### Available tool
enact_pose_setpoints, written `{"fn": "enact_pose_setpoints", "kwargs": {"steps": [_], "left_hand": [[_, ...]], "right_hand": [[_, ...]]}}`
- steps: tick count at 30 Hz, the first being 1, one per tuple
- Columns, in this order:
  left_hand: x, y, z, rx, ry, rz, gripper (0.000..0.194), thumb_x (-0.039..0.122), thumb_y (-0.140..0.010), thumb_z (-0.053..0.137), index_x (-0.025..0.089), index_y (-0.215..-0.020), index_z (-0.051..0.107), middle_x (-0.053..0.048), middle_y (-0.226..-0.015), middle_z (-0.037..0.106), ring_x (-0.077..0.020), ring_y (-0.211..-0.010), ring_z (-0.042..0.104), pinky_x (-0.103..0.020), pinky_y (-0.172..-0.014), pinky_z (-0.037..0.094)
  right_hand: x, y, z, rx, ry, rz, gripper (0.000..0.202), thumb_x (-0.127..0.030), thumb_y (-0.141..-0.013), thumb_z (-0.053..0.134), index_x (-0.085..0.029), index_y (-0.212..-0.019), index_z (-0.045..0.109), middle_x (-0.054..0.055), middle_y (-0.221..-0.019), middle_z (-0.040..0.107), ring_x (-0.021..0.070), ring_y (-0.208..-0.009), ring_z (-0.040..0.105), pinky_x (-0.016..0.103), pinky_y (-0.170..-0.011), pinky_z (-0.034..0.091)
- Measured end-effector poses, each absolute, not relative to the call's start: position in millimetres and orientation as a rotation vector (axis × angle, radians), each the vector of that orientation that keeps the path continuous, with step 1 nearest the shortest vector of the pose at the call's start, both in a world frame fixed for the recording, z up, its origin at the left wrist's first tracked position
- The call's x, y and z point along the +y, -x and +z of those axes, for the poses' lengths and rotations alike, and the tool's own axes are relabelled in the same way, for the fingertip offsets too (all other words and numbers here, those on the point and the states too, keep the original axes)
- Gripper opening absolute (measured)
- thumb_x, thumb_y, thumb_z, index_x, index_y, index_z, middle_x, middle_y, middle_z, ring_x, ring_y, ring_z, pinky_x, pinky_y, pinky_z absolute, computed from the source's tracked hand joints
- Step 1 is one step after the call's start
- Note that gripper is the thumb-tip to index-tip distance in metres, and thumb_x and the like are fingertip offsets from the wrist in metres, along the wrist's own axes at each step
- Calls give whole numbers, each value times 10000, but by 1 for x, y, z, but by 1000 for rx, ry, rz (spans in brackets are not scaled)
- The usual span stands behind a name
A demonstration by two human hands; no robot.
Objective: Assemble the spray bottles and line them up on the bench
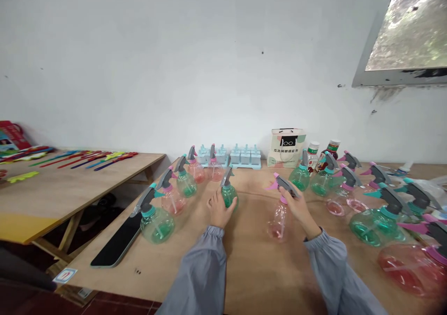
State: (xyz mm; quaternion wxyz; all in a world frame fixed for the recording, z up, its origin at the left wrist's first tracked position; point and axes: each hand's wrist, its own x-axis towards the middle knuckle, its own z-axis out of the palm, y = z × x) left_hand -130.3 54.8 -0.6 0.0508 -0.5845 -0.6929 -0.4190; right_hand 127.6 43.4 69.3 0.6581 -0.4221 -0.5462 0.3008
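My left hand (220, 208) is wrapped round the body of a green spray bottle (228, 195) with a grey trigger head, standing on the wooden table. A pink spray bottle (277, 224) with a grey and pink head is in my right hand (296, 206), whose fingers close on the head near its neck. To the left stand more green and pink bottles, the nearest a green spray bottle (157, 224). On the right is another group, with a large pink spray bottle (407, 268) closest to me.
A black phone (118, 240) lies near the left edge of the table (195, 263). Along the wall stand pale blue popsicle moulds (245, 156), a paper bag (286, 148) and a white-capped bottle (313, 153). A second table (70, 189) at left holds colourful flat strips.
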Motion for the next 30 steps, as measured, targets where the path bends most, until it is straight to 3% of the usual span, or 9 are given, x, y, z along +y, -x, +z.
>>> {"fn": "enact_pose_setpoints", "kwargs": {"steps": [5, 8, 13, 16, 22, 26, 30], "left_hand": [[53, 130, 2, -2127, 1785, -1271, 718, 511, -827, 573, 121, -1413, 433, -212, -1328, 588, -343, -1276, 523, -509, -1092, 340], [53, 131, 2, -2142, 1798, -1266, 734, 518, -819, 581, 123, -1419, 430, -210, -1338, 583, -342, -1275, 525, -504, -1098, 335], [54, 130, 0, -2131, 1793, -1284, 716, 498, -824, 573, 127, -1418, 424, -205, -1339, 586, -338, -1275, 532, -511, -1099, 334], [54, 130, -1, -2123, 1769, -1290, 708, 492, -823, 578, 130, -1413, 430, -205, -1342, 583, -339, -1275, 533, -508, -1095, 339], [54, 131, 0, -2130, 1786, -1277, 708, 500, -816, 594, 136, -1405, 448, -195, -1302, 603, -339, -1279, 532, -497, -1079, 362], [54, 132, -2, -2114, 1794, -1295, 691, 496, -819, 586, 136, -1394, 456, -205, -1326, 590, -341, -1285, 523, -513, -1087, 349], [53, 131, -1, -2115, 1815, -1310, 692, 491, -825, 575, 122, -1394, 441, -212, -1340, 581, -342, -1281, 524, -530, -1094, 333]], "right_hand": [[37, -172, 72, -1116, 1115, 325, 335, -495, -711, 729, -171, -797, 739, -18, -618, 566, 129, -578, 469, 269, -547, 431], [45, -194, 68, -1014, 1114, 201, 380, -495, -734, 721, -148, -886, 756, -9, -635, 582, 123, -567, 465, 261, -524, 418], [72, -213, 58, -999, 1121, 63, 486, -529, -737, 712, -162, -1055, 746, 57, -888, 726, 189, -752, 628, 327, -709, 521], [87, -219, 56, -987, 1137, -23, 506, -538, -737, 723, -186, -1100, 730, 86, -1013, 745, 236, -901, 668, 386, -852, 521], [113, -233, 58, -983, 1138, -150, 593, -542, -688, 776, -178, -1144, 669, 107, -1004, 723, 255, -896, 680, 430, -865, 527], [124, -240, 55, -975, 1077, -135, 777, -490, -639, 822, -184, -1279, 505, 85, -989, 676, 260, -901, 685, 445, -829, 535], [116, -245, 54, -1016, 965, -289, 759, -451, -670, 784, -197, -1273, 398, 99, -1063, 610, 281, -1031, 635, 506, -960, 456]]}}
